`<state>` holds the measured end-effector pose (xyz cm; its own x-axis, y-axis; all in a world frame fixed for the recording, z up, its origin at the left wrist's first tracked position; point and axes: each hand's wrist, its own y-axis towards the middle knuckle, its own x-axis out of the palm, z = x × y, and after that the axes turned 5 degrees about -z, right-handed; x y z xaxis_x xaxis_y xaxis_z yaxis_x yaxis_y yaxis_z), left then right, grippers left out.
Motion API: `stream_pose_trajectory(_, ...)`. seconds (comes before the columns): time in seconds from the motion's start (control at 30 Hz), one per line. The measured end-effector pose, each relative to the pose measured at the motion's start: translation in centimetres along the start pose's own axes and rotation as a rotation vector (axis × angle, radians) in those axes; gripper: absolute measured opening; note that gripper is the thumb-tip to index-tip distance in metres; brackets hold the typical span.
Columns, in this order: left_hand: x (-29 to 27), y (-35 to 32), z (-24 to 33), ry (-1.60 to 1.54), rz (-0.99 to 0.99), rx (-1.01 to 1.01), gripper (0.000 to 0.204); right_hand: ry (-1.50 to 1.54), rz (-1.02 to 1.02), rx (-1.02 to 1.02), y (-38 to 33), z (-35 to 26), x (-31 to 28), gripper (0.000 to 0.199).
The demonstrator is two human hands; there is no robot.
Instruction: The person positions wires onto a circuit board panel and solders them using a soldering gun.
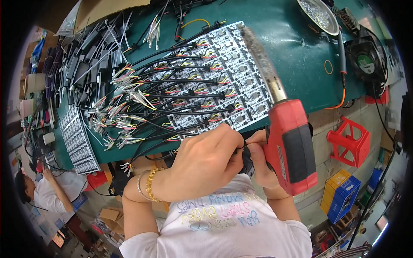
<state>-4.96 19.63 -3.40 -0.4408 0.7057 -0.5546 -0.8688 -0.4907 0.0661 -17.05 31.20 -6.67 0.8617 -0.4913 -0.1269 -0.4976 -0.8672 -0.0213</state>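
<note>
My left hand (211,150), bracelets on its wrist, is closed with its fingertips pinching a thin black cable (245,144). Thumb and forefinger of my right hand (260,159) meet the same cable from the other side. Against the right hand rests a red and black gun-shaped tool (290,146); its metal barrel points to the far left, and its handle is hidden. The other right fingers seem to hold it. Just beyond the hands lies a white circuit board panel (254,96), with several black cables (189,80) ending in coloured wires on it.
A second panel (79,139) and a pile of black parts (86,69) lie at left on the green table (292,56). Far right are a metal dish (319,16), a soldering iron (342,56) and a fan (365,60). A red stool (350,142) and crates (340,195) stand below. A co-worker (56,189) sits at left.
</note>
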Motion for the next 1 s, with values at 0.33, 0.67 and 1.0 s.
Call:
stream_pose_trajectory(0.33,0.4,2.0,-0.7,0.099,0.132,0.001,0.009,0.129,0.172,0.003,-0.8,0.6,-1.9,0.062)
stream_pose_trajectory(0.67,0.7,3.3,-1.0,0.180,0.044,-0.171,0.009,0.263,0.088,-0.002,-7.3,1.7,-5.6,0.090)
stream_pose_trajectory(1.0,-0.5,4.2,-1.2,0.210,-0.135,-0.131,0.010,0.150,-0.112,0.071,-12.3,4.1,-8.7,0.097)
